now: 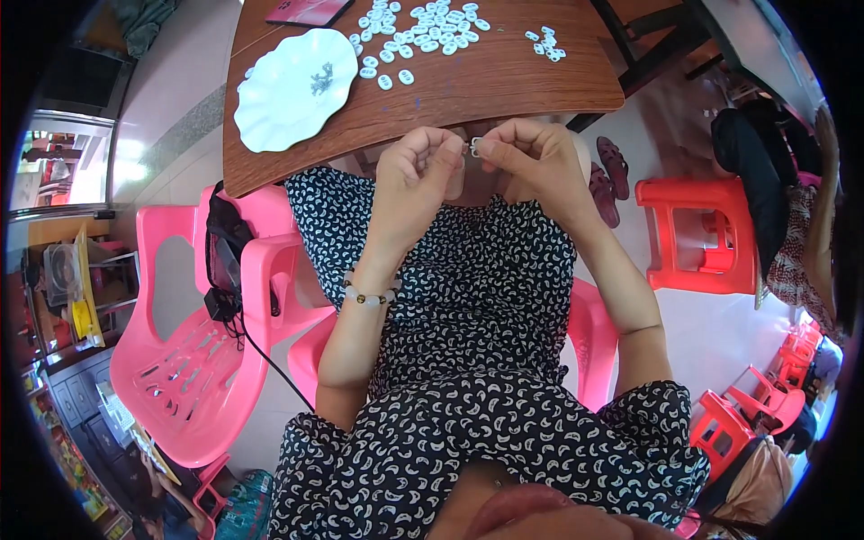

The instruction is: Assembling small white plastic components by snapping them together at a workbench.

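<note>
My left hand (pixel 416 175) and my right hand (pixel 537 164) meet just past the table's near edge, above my lap. The right thumb and fingers pinch a small whitish, frame-like piece (pixel 475 147) that shows in the gap between the hands. My left fingertips are closed close beside it, on something too small to make out. On the table ahead lie several small white oval pieces (pixel 425 34) with dark openings. To their left a white wavy-rimmed plate (pixel 270 112) carries a little heap of tiny grey parts (pixel 321 78).
A smaller group of white pieces (pixel 546 45) lies at the right of the brown wooden table (pixel 513 85). A pink box-like item (pixel 306 11) is at its far left. A pink chair (pixel 180 378) with a black bag (pixel 225 243) stands left; a red stool (pixel 697 236) and another person (pixel 796 225) are right.
</note>
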### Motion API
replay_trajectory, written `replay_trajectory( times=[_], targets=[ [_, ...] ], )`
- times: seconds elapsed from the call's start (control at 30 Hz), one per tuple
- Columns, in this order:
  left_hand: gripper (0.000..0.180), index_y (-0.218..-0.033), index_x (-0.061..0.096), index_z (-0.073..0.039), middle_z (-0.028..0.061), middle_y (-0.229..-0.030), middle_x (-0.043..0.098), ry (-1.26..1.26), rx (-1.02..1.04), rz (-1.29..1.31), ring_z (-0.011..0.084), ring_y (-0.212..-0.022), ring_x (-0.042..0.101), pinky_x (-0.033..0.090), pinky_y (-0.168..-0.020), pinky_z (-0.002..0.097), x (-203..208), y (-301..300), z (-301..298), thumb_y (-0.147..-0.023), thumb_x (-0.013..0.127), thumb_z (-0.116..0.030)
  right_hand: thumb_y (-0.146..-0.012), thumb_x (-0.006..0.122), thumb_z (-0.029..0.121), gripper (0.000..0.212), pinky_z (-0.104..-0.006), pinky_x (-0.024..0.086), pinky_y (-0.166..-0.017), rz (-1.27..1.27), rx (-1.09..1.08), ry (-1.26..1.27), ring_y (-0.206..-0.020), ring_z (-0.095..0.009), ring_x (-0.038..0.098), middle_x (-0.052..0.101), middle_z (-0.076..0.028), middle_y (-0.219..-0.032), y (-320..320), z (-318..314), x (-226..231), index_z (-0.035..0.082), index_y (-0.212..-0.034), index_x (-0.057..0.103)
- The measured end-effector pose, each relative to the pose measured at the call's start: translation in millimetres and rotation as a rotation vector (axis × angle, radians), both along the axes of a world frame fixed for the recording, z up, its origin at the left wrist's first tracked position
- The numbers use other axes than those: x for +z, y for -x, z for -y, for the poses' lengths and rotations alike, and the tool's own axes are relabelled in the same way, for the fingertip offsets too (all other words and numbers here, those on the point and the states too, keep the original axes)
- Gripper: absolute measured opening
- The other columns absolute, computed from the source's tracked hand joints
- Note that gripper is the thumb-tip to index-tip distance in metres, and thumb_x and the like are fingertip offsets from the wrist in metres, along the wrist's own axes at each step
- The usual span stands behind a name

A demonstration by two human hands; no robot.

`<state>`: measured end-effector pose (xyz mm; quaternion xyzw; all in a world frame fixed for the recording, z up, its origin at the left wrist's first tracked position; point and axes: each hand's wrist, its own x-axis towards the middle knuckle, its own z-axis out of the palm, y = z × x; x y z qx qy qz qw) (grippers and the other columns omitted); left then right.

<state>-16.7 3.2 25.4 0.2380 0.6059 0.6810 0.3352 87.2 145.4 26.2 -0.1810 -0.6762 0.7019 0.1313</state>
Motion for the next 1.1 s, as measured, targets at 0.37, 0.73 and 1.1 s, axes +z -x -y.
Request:
replay_trajectory(
  times=[0.37,0.73,1.1],
  targets=[
    [0.015,-0.092,0.059,0.002,-0.0039,-0.068,0.055,0.038,-0.02,-0.079,0.0016,-0.058,0.047,0.037,-0.052,0.017,-1.6,1.4,1.5,-0.093,0.057,-0.013,-0.085,0.068,0.015,0.016,-0.0182,0.044,-0.057,0.025,-0.018,-0.012,-0.065,-0.004,0.058,0.066,-0.002,-0.072,-0.7,-0.3,4.0,-0.002,-0.085,0.067],
    [0.015,-0.09,0.059,0.002,-0.0031,-0.064,0.056,0.074,-0.011,-0.118,0.0022,-0.056,0.047,0.038,-0.051,0.0177,-1.2,0.5,1.4,-0.092,0.058,-0.012,-0.084,0.069,0.015,0.016,-0.0183,0.043,-0.054,0.025,-0.023,-0.059,-0.061,-0.003,0.057,0.066,-0.001,-0.069,-0.3,1.8,5.5,-0.001,-0.082,0.067],
    [0.013,-0.086,0.061,0.004,-0.0024,-0.061,0.056,0.088,0.028,-0.21,0.0028,-0.054,0.048,0.037,-0.05,0.0186,-6.9,-0.9,0.3,-0.09,0.059,-0.009,-0.084,0.069,0.016,0.017,-0.0186,0.043,-0.051,0.043,-0.031,-0.081,-0.059,-0.003,0.057,0.066,-0.001,-0.067,-0.7,2.5,3.0,-0.001,-0.081,0.067]
  ],
)
